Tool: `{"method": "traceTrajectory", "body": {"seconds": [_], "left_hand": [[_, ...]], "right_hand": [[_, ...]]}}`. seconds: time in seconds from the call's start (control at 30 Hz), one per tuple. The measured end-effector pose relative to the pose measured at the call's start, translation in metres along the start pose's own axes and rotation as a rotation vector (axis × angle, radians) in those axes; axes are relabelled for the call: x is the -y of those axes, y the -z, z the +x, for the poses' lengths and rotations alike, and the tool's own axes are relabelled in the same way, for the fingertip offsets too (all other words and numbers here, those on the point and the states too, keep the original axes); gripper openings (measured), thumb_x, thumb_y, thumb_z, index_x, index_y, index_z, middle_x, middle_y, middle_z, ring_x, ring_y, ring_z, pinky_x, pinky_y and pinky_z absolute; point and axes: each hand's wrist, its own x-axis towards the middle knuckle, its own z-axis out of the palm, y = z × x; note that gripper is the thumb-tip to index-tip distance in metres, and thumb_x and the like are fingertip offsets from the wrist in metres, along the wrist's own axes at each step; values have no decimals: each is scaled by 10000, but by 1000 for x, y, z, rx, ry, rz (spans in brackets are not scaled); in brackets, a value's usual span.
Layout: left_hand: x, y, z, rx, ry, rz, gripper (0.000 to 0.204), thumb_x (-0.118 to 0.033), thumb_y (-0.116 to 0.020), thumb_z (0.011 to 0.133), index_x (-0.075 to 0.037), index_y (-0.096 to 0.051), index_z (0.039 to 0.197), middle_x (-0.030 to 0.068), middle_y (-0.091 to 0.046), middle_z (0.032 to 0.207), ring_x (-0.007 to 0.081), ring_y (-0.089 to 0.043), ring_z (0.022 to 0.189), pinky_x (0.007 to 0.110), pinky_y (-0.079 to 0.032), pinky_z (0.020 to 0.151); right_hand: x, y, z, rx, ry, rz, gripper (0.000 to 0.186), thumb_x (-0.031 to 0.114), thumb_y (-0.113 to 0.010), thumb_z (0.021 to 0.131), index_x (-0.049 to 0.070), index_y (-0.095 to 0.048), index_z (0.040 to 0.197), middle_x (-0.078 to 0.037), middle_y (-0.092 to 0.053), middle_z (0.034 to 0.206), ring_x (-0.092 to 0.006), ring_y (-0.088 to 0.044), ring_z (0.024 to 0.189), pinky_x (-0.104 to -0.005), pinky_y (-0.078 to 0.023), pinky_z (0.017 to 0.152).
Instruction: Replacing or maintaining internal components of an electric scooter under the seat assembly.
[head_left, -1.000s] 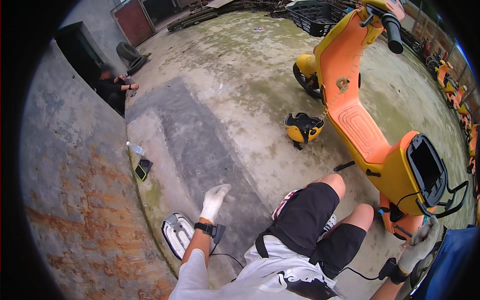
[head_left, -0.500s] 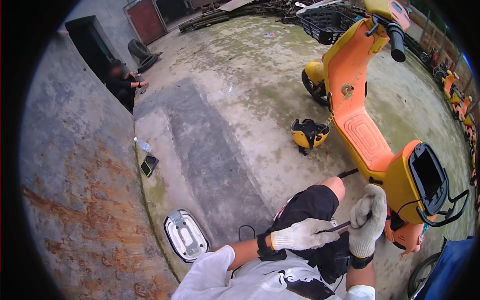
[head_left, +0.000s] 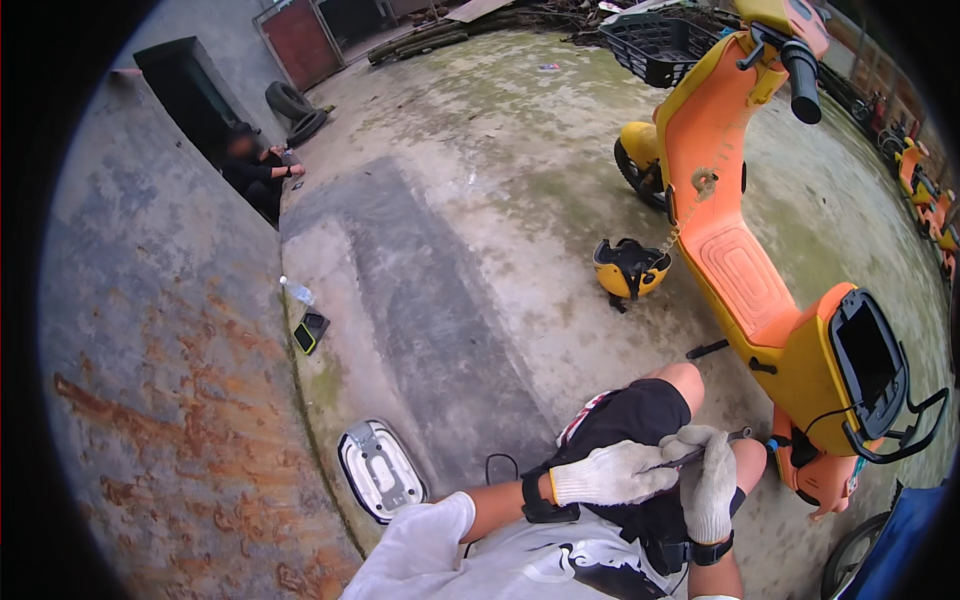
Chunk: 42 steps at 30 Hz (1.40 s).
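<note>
Both my hands wear pale knit work gloves and meet in front of my lap. Between them lies a slim dark metal tool, apparently a wrench (head_left: pixel 740 433), with a ring-shaped end showing past the right-hand fingers. My left hand (head_left: pixel 618 473) pinches its near end. My right hand (head_left: pixel 708 482) is closed around the middle, hiding most of the shaft. Just beyond the right hand stands a yellow and orange scooter (head_left: pixel 740 270). Its seat opening (head_left: pixel 868 345) is uncovered, with a dark cavity and a thin black cable at its rim.
A yellow helmet (head_left: pixel 630 270) sits beside the scooter, tied by a coiled cord. Left of me lies a white, black-rimmed seat-like part (head_left: pixel 380 470). A bottle (head_left: pixel 297 290) and a dark device (head_left: pixel 310 330) lie by the rusty wall (head_left: pixel 180 400). A person (head_left: pixel 255 170) crouches at the doorway.
My right hand has lowered and moved slightly left, closing further over the tool, and the ring end now shows. The view has shifted slightly; the scooter and ground objects keep their places.
</note>
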Motion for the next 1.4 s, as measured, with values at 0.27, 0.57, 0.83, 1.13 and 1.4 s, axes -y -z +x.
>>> {"method": "traceTrajectory", "body": {"seconds": [0.27, 0.57, 0.83, 1.13, 1.4], "left_hand": [[4, -10, 12, -23, -36, -77, 390, -341, -475, 1015, -31, -653, 858, 67, -612, 618, 182, -632, 580, 330, -491, 573], [-28, 32, 27, -153, 37, 30, 395, -366, -548, 974, -35, -678, 802, 44, -595, 596, 119, -588, 570, 280, -479, 573], [-174, 132, 117, -913, -874, 382, 153, -172, -660, 896, -36, -659, 966, 81, -650, 785, 146, -631, 669, 294, -519, 634], [-281, 180, 234, -1084, -530, 1223, 355, -345, -600, 903, -108, -682, 1155, 132, -580, 1282, 333, -551, 1188, 465, -481, 967], [-274, 194, 236, -1074, -652, 1341, 350, -197, -524, 942, -59, -523, 1264, 144, -560, 1281, 350, -557, 1179, 476, -495, 956]], "right_hand": [[-8, -6, -10, -36, 102, -136, 506, 413, -411, 1063, -48, -616, 1097, -150, -705, 976, -240, -662, 942, -358, -516, 843], [19, 43, 3, -445, 369, -32, 327, 267, -470, 1058, -23, -584, 1157, -20, -573, 726, -102, -533, 620, -249, -443, 569], [7, 97, -31, -548, 237, -152, 336, 293, -459, 1063, -16, -572, 1129, -18, -466, 542, -90, -402, 401, -233, -325, 371], [12, 78, -55, -750, 134, -207, 325, 276, -517, 1028, -26, -639, 1021, -24, -554, 582, -97, -495, 471, -240, -395, 443], [26, 68, -42, -777, 54, -438, 319, 289, -564, 1001, -11, -667, 1037, -9, -580, 593, -63, -483, 468, -220, -375, 440]]}}
